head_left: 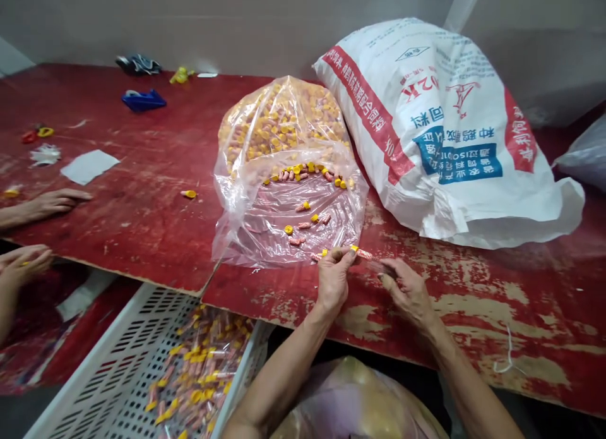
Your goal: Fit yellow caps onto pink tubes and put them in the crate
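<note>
My left hand (332,281) pinches a small yellow-capped piece with a pink speckled body (363,254) at the front edge of the clear plastic bag. Just to its right, my right hand (408,292) is closed, thumb against fingers, near the far end of that piece. Something thin and see-through seems to lie between its fingertips, too blurred to name. The clear plastic bag (293,189) lies with its mouth toward me. Many similar yellow-and-pink pieces (284,126) fill its back, and several loose ones (305,225) lie near the mouth.
Right of the bag leans a large white woven sack (454,136). Below the table (161,224) sits a white crate (137,338) of clear-wrapped yellow-and-pink pieces. At left are another person's hands (52,202), white paper (89,166) and a blue tape dispenser (143,100).
</note>
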The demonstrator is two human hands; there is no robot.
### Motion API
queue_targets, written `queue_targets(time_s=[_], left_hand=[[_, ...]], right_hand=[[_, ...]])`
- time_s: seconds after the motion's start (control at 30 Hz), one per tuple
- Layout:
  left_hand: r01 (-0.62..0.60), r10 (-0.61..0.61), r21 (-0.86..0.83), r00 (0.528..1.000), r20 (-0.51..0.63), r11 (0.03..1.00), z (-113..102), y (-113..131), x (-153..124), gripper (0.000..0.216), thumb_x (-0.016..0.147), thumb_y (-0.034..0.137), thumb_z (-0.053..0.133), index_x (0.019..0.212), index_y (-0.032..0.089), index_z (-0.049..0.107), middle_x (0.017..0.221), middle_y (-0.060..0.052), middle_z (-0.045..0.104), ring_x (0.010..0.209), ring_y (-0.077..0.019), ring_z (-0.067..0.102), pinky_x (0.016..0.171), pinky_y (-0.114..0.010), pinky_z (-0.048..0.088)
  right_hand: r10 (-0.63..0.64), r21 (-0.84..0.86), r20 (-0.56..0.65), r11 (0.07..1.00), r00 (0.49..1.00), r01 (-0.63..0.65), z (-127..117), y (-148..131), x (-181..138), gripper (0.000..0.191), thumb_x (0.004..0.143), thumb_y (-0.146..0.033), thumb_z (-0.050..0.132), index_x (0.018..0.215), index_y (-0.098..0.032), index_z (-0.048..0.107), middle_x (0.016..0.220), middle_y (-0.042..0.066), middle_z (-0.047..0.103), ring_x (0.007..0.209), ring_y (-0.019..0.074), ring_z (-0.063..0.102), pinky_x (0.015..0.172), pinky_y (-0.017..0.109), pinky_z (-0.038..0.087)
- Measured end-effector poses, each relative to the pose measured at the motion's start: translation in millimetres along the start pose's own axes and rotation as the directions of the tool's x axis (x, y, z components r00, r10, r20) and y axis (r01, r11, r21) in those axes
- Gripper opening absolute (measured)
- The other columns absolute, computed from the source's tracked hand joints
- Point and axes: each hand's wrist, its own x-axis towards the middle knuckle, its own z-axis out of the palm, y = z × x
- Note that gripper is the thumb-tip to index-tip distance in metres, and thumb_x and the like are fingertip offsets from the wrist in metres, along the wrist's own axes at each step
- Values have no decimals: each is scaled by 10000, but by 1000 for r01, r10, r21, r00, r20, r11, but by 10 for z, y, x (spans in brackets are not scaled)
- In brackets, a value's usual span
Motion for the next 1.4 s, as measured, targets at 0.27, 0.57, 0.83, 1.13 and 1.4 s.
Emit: queue_targets(time_s=[0.27,0.57,0.83,1.13,1.4], left_hand=[[-44,45,15,999,-16,999,-46,20,-68,231,514,265,820,631,148,658,641,22,632,594,-89,591,642,-239,489],[130,-129,-78,991,27,988,-66,-12,-181,267,490,220,818,611,145,592,668,23,635,645,-125,633,717,-314,525],[162,-157,-82,986,60,983,-45,-154,-312,313,526,239,833,783,145,681,750,-5,678,710,-128,645,757,-295,518],[-27,1,287,996,89,957,-200,-262,-391,241,697,317,732,899,186,746,882,-29,707,834,-132,628,809,-237,470],[40,-1,289,991,-135,957,-630,416,-236,308,434,282,836,699,187,710,696,2,683,626,-136,617,610,-253,502]], right_hand=[[249,209,-107,952,963,-223,17,-121,22,214,804,-278,602,998,-190,588,919,28,584,797,145,564,696,251,463],[338,559,-87,795,937,-235,51,-177,24,506,811,-256,626,1267,-221,411,986,49,607,854,146,601,787,304,509],[340,648,-130,740,932,-180,193,-228,-15,303,803,-248,664,975,-203,419,1011,50,619,911,157,624,792,294,527],[48,171,-171,985,984,-19,381,-163,-61,149,894,-270,539,1019,-188,544,948,66,576,867,158,570,736,286,493],[-276,-37,-16,961,961,275,317,-265,62,406,945,-393,435,1279,-163,427,1172,126,532,1075,226,514,883,383,459]])
